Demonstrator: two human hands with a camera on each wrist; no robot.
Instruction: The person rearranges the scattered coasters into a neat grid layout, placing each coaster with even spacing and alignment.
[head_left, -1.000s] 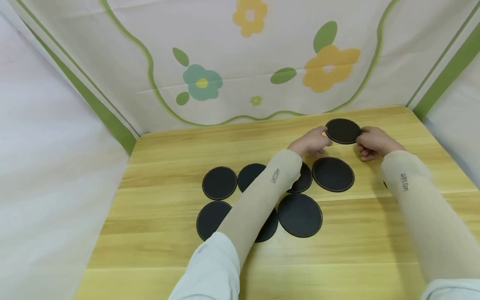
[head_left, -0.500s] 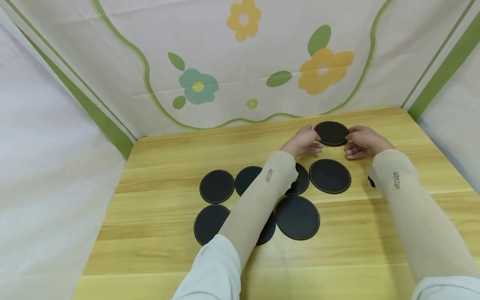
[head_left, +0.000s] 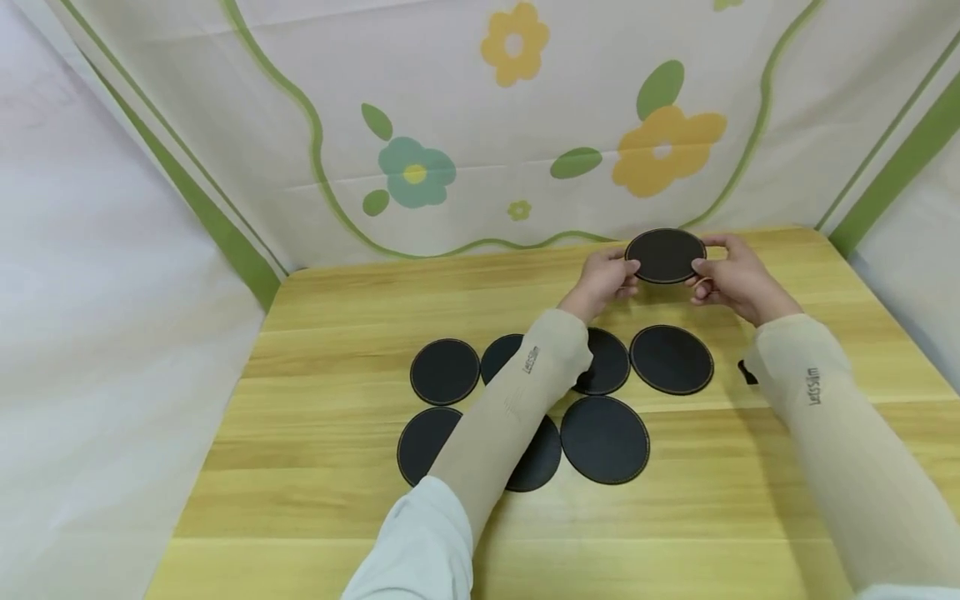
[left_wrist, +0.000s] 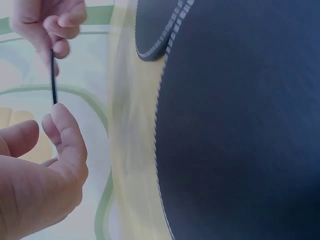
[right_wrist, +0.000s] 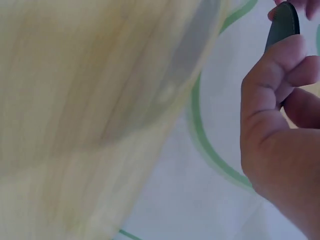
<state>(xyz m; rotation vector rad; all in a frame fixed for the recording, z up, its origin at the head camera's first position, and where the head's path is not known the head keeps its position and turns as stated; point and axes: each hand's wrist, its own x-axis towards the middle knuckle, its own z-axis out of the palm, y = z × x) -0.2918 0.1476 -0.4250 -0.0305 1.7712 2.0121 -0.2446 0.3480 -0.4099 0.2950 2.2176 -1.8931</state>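
In the head view, both hands hold a round black coaster [head_left: 666, 256] with a stitched rim, near the table's far right edge. My left hand [head_left: 602, 279] pinches its left rim, and my right hand [head_left: 737, 277] pinches the right rim with the thumb on top. The coaster appears edge-on between the two hands in the left wrist view, raised over the tabletop. Nearest below it lies another black coaster [head_left: 672, 359]. A large stitched coaster [left_wrist: 240, 120] fills much of the left wrist view.
Several more black coasters lie in two rows on the wooden table [head_left: 300, 400], including one at the upper left [head_left: 445, 372] and one at the lower right [head_left: 604, 439]. My left sleeve [head_left: 517, 392] covers parts of both rows. A flowered white curtain [head_left: 510, 167] hangs behind.
The held coaster has shifted left and risen toward the table's far edge, both hands moving with it. My right thumb now shows on top of its rim. The other coasters lie as before.
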